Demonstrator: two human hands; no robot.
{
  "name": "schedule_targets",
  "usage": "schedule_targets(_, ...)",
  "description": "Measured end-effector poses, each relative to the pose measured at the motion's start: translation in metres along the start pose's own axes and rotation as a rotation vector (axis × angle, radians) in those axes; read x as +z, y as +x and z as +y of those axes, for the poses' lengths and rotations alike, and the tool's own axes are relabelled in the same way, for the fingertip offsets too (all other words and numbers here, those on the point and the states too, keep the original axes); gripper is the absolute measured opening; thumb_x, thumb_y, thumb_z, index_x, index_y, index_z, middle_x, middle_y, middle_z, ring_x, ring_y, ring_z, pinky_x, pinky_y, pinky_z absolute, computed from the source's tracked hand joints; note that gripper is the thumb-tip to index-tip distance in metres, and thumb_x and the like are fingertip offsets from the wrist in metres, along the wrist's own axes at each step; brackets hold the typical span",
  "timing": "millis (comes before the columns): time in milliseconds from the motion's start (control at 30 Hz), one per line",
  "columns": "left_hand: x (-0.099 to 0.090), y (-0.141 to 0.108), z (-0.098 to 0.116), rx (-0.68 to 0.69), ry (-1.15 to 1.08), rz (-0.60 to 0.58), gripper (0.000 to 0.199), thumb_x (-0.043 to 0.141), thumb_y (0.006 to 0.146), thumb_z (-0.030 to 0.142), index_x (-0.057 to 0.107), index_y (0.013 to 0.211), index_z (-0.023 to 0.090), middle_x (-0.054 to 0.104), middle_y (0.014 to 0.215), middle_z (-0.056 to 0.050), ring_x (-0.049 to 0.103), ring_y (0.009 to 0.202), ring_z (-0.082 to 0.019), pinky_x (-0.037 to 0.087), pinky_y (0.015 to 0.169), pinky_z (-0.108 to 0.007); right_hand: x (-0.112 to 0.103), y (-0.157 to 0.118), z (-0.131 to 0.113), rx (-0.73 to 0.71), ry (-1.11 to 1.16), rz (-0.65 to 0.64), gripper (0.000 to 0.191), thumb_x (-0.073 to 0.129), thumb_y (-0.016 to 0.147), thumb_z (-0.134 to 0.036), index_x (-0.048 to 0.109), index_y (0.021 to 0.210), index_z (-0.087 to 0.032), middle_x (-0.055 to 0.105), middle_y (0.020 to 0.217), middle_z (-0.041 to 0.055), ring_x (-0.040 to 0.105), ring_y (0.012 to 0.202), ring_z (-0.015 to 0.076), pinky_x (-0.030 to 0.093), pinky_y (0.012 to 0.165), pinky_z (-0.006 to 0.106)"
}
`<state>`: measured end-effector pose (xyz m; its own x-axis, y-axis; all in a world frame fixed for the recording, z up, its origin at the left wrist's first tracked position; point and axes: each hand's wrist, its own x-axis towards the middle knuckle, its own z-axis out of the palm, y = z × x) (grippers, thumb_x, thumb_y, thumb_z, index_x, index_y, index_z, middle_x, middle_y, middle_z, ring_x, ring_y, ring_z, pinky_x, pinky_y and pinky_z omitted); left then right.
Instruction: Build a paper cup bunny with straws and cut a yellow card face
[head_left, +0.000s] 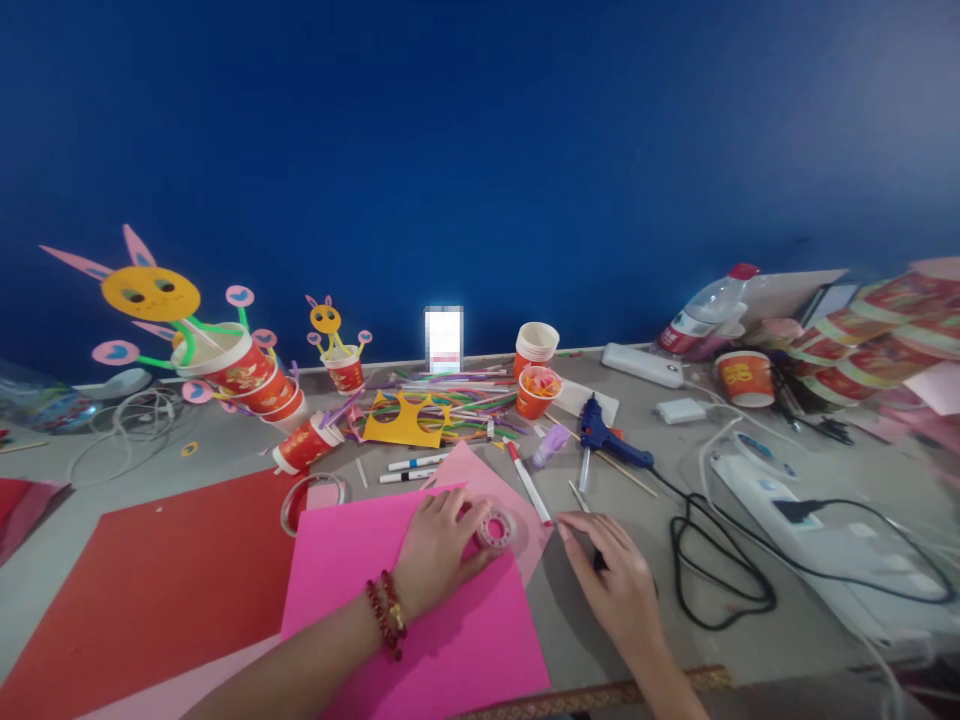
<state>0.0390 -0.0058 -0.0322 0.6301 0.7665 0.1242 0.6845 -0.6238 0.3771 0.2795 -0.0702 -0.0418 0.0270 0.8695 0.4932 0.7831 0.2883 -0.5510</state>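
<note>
My left hand (439,550), wearing red bead bracelets, has its fingers and thumb at the left edge of a roll of clear tape (496,527). The roll lies over a bright pink sheet (480,640), whose color shows through its middle. My right hand (611,565) is low over the table to the right, thumb and fingers apart. Its fingertips come near the lower end of a white marker with red ends (531,485). Beneath this hand shows part of a dark-handled tool with a thin metal tip (577,494), mostly hidden. A light pink sheet (480,475) sticks out beneath the bright one.
A red sheet (187,570) lies left. Behind are a yellow cut-out sheet (405,420), pipe cleaners (480,383) and paper-cup bunny figures (247,370). On the right are a blue glue gun (604,437), its black cord (720,610), a power strip (795,540) and a bottle (697,310).
</note>
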Motion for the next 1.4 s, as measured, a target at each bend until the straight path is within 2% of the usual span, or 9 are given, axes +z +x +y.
schedule_targets(600, 0.0071, -0.0008, -0.0009, 0.002, 0.022, 0.046, 0.05, 0.051, 0.093, 0.059, 0.058, 0.128, 0.024, 0.064, 0.113, -0.01, 0.059, 0.108, -0.029, 0.046, 0.095, -0.046, 0.0075, -0.0014, 0.005, 0.028, 0.013, -0.024, 0.016, 0.051, 0.099, -0.026, 0.066, 0.097, -0.023, 0.074, 0.09, 0.0069, 0.07, 0.086, 0.0264, 0.054, 0.079, 0.04)
schedule_targets(833, 0.0065, -0.0007, -0.0013, -0.002, -0.003, 0.014, 0.049, 0.05, 0.094, 0.057, 0.058, 0.127, 0.022, 0.063, 0.117, -0.011, 0.056, 0.113, -0.031, 0.045, 0.096, -0.047, 0.0083, -0.0025, 0.006, 0.057, 0.026, -0.042, 0.016, 0.05, 0.099, -0.026, 0.066, 0.096, -0.023, 0.074, 0.09, 0.0069, 0.069, 0.086, 0.0255, 0.053, 0.079, 0.039)
schedule_targets(1400, 0.006, 0.0001, -0.0015, -0.01, -0.023, 0.015, 0.05, 0.049, 0.093, 0.059, 0.059, 0.128, 0.025, 0.063, 0.117, -0.01, 0.058, 0.111, -0.029, 0.045, 0.098, -0.046, 0.009, -0.002, 0.0055, 0.054, 0.052, -0.039, 0.014, 0.052, 0.099, -0.025, 0.066, 0.097, -0.022, 0.073, 0.09, 0.0061, 0.067, 0.087, 0.024, 0.05, 0.08, 0.036)
